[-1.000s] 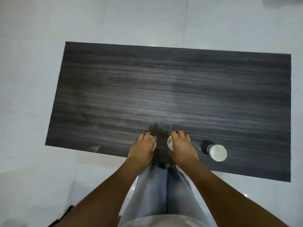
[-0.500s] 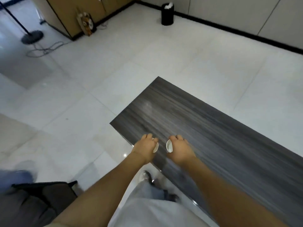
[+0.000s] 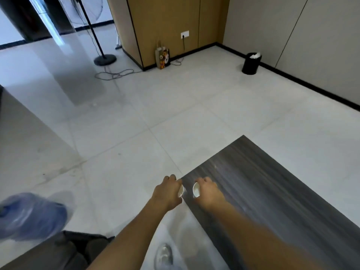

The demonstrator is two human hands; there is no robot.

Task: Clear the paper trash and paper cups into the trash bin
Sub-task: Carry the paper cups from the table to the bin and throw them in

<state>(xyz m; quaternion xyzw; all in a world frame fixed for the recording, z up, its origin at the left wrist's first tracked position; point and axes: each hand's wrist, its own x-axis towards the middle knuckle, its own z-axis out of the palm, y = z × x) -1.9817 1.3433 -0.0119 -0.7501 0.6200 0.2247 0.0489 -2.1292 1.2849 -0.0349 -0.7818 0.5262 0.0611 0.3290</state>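
Turned away from the tabletop (image 3: 272,191) now, where a second ago the gaze fell straight down on it. Left hand (image 3: 167,193) curled round one paper cup (image 3: 180,191), right hand (image 3: 209,192) curled round another paper cup (image 3: 196,190), as in the earlier views; held side by side, a little apart, cup mouths turned toward each other. Left hand already out past the tabletop's corner over the floor (image 3: 136,123), right hand above the corner itself.

Newly in sight: the black trash bin (image 3: 251,63), well away across the floor by the far wall, something white poking above its rim. Out of the frame: the third cup that stood on the tabletop to the right a second ago, so probably one more trip after this. Judged from that: pickup done, carry just starting, a walk across open tile ahead. Also in the room: a fan stand (image 3: 103,55) with its cable (image 3: 115,74) trailing to the left, a wooden cabinet (image 3: 171,22), a blue water jug (image 3: 31,215) low on the left, blurred.
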